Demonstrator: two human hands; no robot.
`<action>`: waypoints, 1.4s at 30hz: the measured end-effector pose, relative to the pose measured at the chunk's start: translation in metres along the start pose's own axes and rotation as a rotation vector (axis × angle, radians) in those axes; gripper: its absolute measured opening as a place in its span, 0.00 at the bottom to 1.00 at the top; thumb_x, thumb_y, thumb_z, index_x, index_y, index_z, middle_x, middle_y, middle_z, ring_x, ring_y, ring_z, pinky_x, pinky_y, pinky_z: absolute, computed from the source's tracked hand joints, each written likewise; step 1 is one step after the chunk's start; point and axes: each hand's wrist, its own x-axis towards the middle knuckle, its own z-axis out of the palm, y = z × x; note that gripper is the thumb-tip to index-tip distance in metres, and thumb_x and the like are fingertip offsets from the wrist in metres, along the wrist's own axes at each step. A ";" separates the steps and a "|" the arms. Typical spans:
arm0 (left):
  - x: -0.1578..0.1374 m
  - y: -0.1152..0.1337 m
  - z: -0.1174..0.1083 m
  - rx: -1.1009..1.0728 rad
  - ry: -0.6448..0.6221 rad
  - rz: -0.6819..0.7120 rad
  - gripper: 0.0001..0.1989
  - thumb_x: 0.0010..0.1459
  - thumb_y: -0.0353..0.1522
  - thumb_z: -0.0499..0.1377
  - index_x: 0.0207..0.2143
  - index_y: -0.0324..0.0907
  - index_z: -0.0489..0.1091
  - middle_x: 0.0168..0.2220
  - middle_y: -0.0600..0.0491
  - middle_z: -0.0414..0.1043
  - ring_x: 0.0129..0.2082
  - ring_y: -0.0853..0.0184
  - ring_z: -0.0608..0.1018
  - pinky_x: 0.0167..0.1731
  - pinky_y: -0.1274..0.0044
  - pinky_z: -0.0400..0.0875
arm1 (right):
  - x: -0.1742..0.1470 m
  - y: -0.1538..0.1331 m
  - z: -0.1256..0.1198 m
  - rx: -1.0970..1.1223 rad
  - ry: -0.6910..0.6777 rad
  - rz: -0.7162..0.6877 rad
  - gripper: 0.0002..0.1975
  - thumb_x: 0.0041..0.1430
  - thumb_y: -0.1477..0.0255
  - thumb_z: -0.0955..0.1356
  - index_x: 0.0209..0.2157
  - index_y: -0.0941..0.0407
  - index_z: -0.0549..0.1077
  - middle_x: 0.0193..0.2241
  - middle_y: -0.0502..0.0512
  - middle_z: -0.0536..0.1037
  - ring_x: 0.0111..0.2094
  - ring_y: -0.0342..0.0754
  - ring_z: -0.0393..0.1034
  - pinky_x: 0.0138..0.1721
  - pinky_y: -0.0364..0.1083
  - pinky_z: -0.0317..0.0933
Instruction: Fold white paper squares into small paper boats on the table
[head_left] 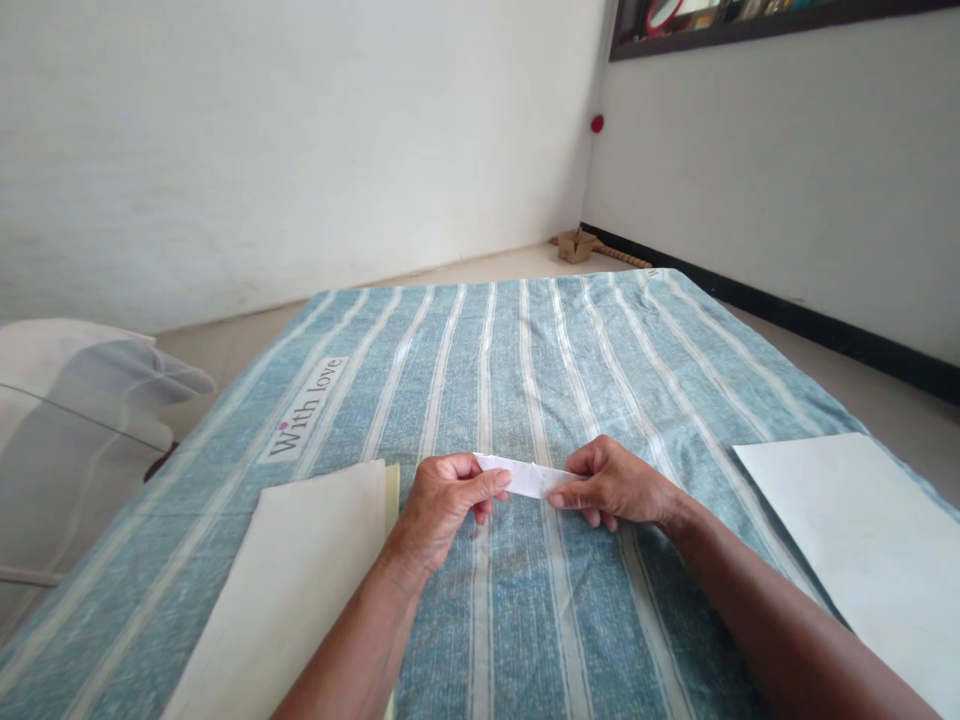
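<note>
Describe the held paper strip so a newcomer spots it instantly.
Find the blue striped cloth; over it are the left hand and right hand. The white paper strip spans the gap between them. Narrow and held, unlike the wide sheets lying either side.

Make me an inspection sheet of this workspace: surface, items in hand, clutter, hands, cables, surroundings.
Surface: blue-and-white striped cloth, slightly wrinkled.
Items in hand: white strip, one, held at both ends.
Clutter: pale sheets at left; white sheet at right.
Hands: left hand and right hand each pinch one end.
Cables: none identifiable.
Surroundings: white walls; small cardboard box in the far corner.
</note>
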 end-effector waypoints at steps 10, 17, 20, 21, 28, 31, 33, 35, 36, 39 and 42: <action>0.002 0.001 -0.007 -0.178 -0.031 0.061 0.12 0.49 0.37 0.64 0.21 0.36 0.75 0.18 0.53 0.71 0.19 0.71 0.70 0.20 0.79 0.64 | -0.002 0.006 -0.012 0.058 -0.095 -0.116 0.17 0.58 0.59 0.67 0.29 0.60 0.74 0.15 0.48 0.72 0.12 0.38 0.63 0.14 0.37 0.54; 0.003 -0.001 -0.010 -0.175 0.109 0.146 0.12 0.49 0.39 0.65 0.27 0.37 0.75 0.23 0.53 0.72 0.23 0.70 0.72 0.22 0.80 0.67 | 0.000 0.006 -0.007 -0.093 0.037 -0.199 0.19 0.60 0.63 0.65 0.19 0.58 0.68 0.15 0.47 0.67 0.13 0.36 0.57 0.16 0.38 0.49; 0.000 0.000 -0.004 -0.048 0.166 0.142 0.17 0.51 0.43 0.63 0.32 0.37 0.75 0.28 0.50 0.74 0.26 0.69 0.74 0.20 0.81 0.67 | 0.001 0.002 0.006 -0.306 0.240 -0.336 0.20 0.61 0.66 0.63 0.16 0.57 0.61 0.13 0.43 0.56 0.15 0.36 0.48 0.17 0.39 0.42; -0.001 0.001 -0.002 -0.047 0.179 0.124 0.20 0.52 0.45 0.63 0.37 0.37 0.74 0.32 0.49 0.76 0.28 0.66 0.76 0.20 0.80 0.68 | 0.001 0.001 0.011 -0.391 0.303 -0.390 0.20 0.60 0.67 0.62 0.15 0.56 0.58 0.13 0.43 0.53 0.16 0.36 0.46 0.18 0.40 0.40; -0.005 0.005 0.008 -0.075 0.205 0.014 0.18 0.50 0.43 0.63 0.38 0.39 0.69 0.29 0.50 0.76 0.28 0.62 0.79 0.19 0.79 0.71 | -0.001 0.001 0.041 -0.816 0.476 -0.631 0.16 0.61 0.75 0.59 0.19 0.57 0.63 0.16 0.48 0.65 0.18 0.38 0.56 0.23 0.43 0.42; -0.005 0.005 0.007 -0.057 0.199 0.003 0.15 0.50 0.41 0.63 0.35 0.39 0.71 0.27 0.52 0.76 0.27 0.64 0.79 0.19 0.79 0.71 | 0.000 0.005 0.045 -0.892 0.498 -0.656 0.17 0.62 0.73 0.60 0.19 0.57 0.65 0.16 0.49 0.68 0.18 0.39 0.58 0.23 0.44 0.42; -0.005 0.006 0.007 -0.052 0.194 -0.002 0.15 0.49 0.40 0.63 0.34 0.39 0.71 0.26 0.52 0.76 0.26 0.64 0.79 0.20 0.79 0.71 | 0.000 0.007 0.045 -0.901 0.502 -0.648 0.18 0.63 0.67 0.61 0.20 0.57 0.68 0.16 0.49 0.69 0.18 0.40 0.59 0.23 0.43 0.43; -0.006 0.007 0.008 -0.040 0.183 -0.006 0.14 0.49 0.40 0.63 0.34 0.38 0.72 0.25 0.52 0.76 0.26 0.64 0.79 0.21 0.79 0.71 | 0.001 0.010 0.044 -0.888 0.513 -0.653 0.18 0.62 0.61 0.63 0.24 0.57 0.71 0.18 0.50 0.70 0.18 0.41 0.60 0.23 0.43 0.45; -0.007 0.008 0.008 -0.033 0.181 -0.007 0.14 0.49 0.39 0.63 0.34 0.38 0.72 0.25 0.52 0.76 0.27 0.63 0.79 0.21 0.79 0.71 | 0.001 0.010 0.043 -0.874 0.522 -0.669 0.18 0.62 0.58 0.64 0.27 0.58 0.72 0.18 0.50 0.70 0.18 0.41 0.60 0.23 0.43 0.47; -0.007 0.009 0.009 -0.010 0.177 -0.014 0.12 0.49 0.38 0.62 0.33 0.39 0.72 0.25 0.52 0.77 0.27 0.63 0.79 0.21 0.78 0.71 | 0.000 0.009 0.041 -0.793 0.521 -0.749 0.18 0.62 0.57 0.64 0.37 0.58 0.74 0.21 0.50 0.72 0.20 0.42 0.62 0.25 0.43 0.52; -0.006 0.010 0.008 0.027 0.163 -0.027 0.10 0.50 0.37 0.61 0.32 0.39 0.72 0.25 0.52 0.77 0.26 0.64 0.78 0.22 0.78 0.71 | -0.002 0.005 0.040 -0.715 0.427 -0.786 0.16 0.65 0.62 0.61 0.44 0.58 0.73 0.23 0.50 0.71 0.22 0.42 0.62 0.25 0.43 0.53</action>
